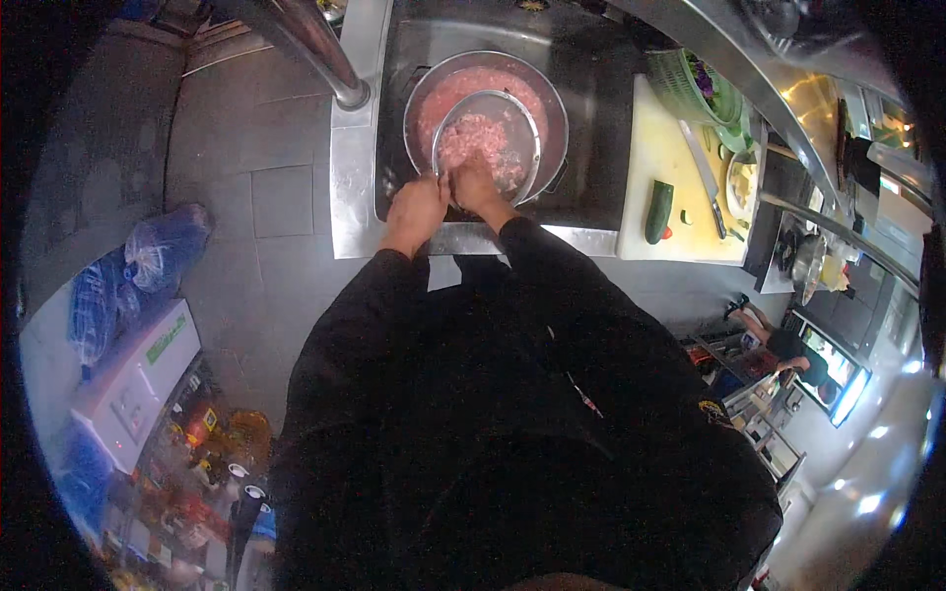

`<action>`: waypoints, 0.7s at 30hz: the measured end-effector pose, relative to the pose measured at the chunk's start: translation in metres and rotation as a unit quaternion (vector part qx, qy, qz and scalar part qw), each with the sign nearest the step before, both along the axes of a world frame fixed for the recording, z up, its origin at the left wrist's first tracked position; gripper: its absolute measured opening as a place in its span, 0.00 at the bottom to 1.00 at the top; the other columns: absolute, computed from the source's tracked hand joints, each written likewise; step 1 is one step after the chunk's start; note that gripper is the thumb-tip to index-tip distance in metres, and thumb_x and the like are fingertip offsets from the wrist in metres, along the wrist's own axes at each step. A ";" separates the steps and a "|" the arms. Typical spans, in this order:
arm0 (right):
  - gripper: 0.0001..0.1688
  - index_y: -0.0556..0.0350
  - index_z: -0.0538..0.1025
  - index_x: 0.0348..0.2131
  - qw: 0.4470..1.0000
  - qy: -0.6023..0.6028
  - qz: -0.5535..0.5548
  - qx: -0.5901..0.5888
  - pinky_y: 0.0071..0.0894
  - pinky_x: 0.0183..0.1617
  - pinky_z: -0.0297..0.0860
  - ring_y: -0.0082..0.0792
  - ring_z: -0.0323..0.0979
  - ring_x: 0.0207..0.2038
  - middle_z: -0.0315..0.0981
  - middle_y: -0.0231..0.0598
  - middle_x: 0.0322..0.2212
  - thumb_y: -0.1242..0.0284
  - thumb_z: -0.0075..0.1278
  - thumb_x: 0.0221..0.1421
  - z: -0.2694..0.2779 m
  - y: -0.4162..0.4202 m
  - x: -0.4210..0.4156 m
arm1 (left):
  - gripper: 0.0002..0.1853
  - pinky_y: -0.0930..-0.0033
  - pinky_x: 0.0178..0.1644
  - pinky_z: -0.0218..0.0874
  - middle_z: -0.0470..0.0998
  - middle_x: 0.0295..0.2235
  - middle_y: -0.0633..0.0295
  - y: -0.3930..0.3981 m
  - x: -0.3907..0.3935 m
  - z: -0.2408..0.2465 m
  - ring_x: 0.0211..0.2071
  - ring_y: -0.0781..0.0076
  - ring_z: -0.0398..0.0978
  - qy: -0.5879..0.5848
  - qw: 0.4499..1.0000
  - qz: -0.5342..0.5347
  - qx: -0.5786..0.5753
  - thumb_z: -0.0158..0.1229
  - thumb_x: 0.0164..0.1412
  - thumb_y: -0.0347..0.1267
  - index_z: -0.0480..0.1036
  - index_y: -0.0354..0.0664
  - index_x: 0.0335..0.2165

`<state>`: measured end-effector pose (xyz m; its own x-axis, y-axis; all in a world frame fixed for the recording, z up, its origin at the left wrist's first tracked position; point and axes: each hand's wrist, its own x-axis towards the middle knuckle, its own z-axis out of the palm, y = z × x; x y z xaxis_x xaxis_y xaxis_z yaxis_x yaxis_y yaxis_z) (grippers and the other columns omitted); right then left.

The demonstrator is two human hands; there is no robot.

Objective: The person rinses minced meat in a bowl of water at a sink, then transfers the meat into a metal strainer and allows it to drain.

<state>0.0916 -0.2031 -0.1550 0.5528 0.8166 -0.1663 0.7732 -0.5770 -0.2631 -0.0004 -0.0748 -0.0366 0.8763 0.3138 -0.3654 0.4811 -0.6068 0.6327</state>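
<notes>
A large round metal pot (559,118) stands in the steel sink and holds pink liquid with ground meat. Over its near part lies a round metal strainer (533,133), with a mound of pink ground meat (473,137) inside. My left hand (415,210) is closed at the strainer's near left edge, seemingly around its handle, which is mostly hidden. My right hand (474,181) reaches into the strainer, its fingers at the near side of the meat; whether they grip any is hidden.
Right of the sink, a cutting board (635,214) bears a cucumber (659,212), a knife (702,170), a bowl and a green basket (665,81) of vegetables. A metal post (347,85) rises at the sink's left. Another person (802,354) is far off at right.
</notes>
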 end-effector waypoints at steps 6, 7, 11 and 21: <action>0.16 0.57 0.80 0.19 0.998 0.041 0.029 -0.046 0.55 0.59 0.56 0.53 0.73 0.36 0.76 0.51 0.23 0.64 0.49 0.46 0.013 0.012 0.004 | 0.21 0.43 0.38 0.66 0.75 0.26 0.36 0.002 -0.005 -0.013 0.31 0.37 0.75 -0.011 1.000 0.001 0.019 0.44 0.65 0.41 0.71 0.31 0.29; 0.16 0.57 0.80 0.18 0.999 0.028 0.033 -0.028 0.54 0.58 0.57 0.52 0.73 0.35 0.76 0.50 0.22 0.65 0.49 0.46 0.011 0.011 0.003 | 0.21 0.43 0.38 0.66 0.75 0.26 0.36 0.002 -0.005 -0.012 0.31 0.37 0.75 -0.012 1.000 -0.001 0.020 0.44 0.65 0.40 0.71 0.32 0.29; 0.14 0.56 0.80 0.17 0.997 -0.040 0.031 0.056 0.51 0.50 0.62 0.51 0.73 0.33 0.75 0.48 0.20 0.65 0.50 0.44 -0.018 -0.004 0.005 | 0.20 0.43 0.38 0.66 0.75 0.27 0.36 -0.001 0.000 -0.001 0.31 0.36 0.75 -0.006 1.000 -0.004 0.001 0.44 0.65 0.40 0.71 0.31 0.30; 0.13 0.57 0.80 0.28 0.985 0.133 -0.055 0.092 0.45 0.43 0.67 0.47 0.74 0.34 0.76 0.52 0.35 0.67 0.52 0.46 0.079 -0.012 0.021 | 0.20 0.45 0.38 0.67 0.76 0.27 0.37 0.003 -0.006 -0.012 0.31 0.39 0.76 -0.035 0.999 0.023 -0.004 0.50 0.61 0.41 0.73 0.29 0.29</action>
<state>0.1127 -0.2148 -0.0758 0.5965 0.7839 -0.1724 0.5978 -0.5772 -0.5563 -0.0067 -0.0720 -0.0486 0.8848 0.3507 -0.3068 0.4624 -0.5795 0.6711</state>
